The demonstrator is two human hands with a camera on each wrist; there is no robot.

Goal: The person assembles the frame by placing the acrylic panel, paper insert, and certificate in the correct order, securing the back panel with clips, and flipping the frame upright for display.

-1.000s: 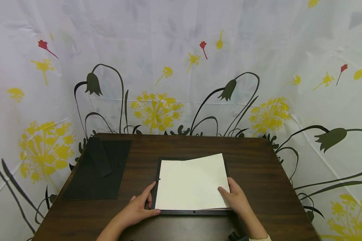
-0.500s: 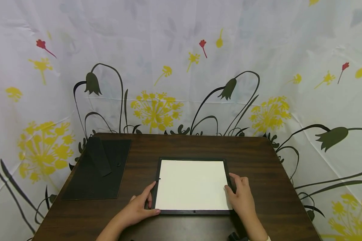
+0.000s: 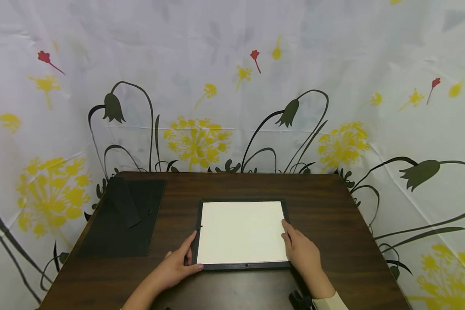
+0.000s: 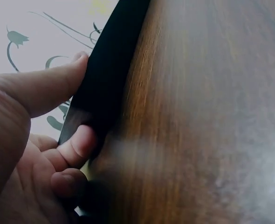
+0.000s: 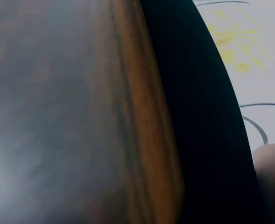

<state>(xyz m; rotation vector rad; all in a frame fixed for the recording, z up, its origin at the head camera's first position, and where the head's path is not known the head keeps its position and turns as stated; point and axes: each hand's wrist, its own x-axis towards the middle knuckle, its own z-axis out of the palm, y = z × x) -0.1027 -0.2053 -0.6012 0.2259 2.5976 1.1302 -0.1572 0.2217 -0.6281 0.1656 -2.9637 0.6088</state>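
A black picture frame (image 3: 240,266) lies near the middle of the table in the head view, with a cream sheet (image 3: 242,232) filling its inside. My left hand (image 3: 174,267) grips its near left corner, thumb on the near edge and index finger along the left side. In the left wrist view the thumb presses the black frame side (image 4: 109,65), with other fingers curled below. My right hand (image 3: 304,254) grips the right side, index finger and thumb at the sheet's edge. Its remaining fingers are hidden. The right wrist view shows mostly the dark frame side (image 5: 198,116).
A black backing board (image 3: 100,241) with a fold-out stand (image 3: 125,204) lies on the left of the brown wooden table (image 3: 333,206). A flower-printed curtain (image 3: 217,51) hangs behind the table. A small black device (image 3: 300,299) sits by my right wrist.
The raised far right corner of the cream sheet has dropped flat into the frame. My right hand has moved onto the frame's right side, and the frame has shifted slightly away from me.
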